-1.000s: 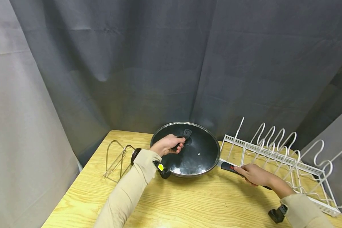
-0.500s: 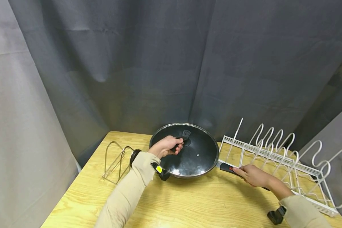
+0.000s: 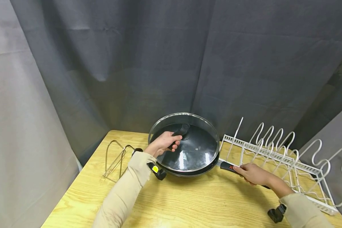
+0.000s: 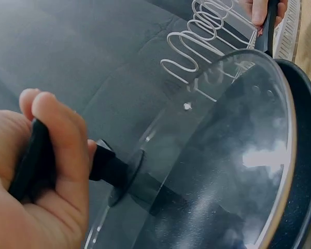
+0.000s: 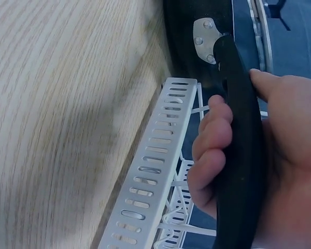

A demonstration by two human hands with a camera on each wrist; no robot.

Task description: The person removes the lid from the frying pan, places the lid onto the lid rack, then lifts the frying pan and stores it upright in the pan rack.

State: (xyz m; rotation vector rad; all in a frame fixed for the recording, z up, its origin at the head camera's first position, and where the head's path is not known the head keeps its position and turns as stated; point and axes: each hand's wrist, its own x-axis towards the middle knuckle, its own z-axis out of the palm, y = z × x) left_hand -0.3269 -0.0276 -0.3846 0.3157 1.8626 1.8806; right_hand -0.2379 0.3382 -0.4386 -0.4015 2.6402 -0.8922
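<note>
My left hand [image 3: 166, 143] grips the black knob of a glass pan lid [image 3: 196, 158], fingers curled round it. The lid is tilted, its far edge raised, and a gap shows between its rim and the dark frying pan [image 4: 307, 150] in the left wrist view. My right hand [image 3: 253, 174] holds the pan's black handle [image 5: 241, 150], thumb along the top and fingers wrapped beneath. A riveted metal bracket [image 5: 205, 40] joins that handle to the pan wall. The pan is on the wooden table, and its inside shows dark through the glass.
A white wire rack [image 3: 276, 155] with wavy dividers lies on the table [image 3: 205, 202] at the right, close to the pan handle. On the left stands a small metal wire stand [image 3: 114, 161]. A grey curtain [image 3: 148, 63] hangs behind the table.
The lid has come up off the pan and tilted, with my left hand shifting slightly up and left. My right hand keeps its hold on the handle.
</note>
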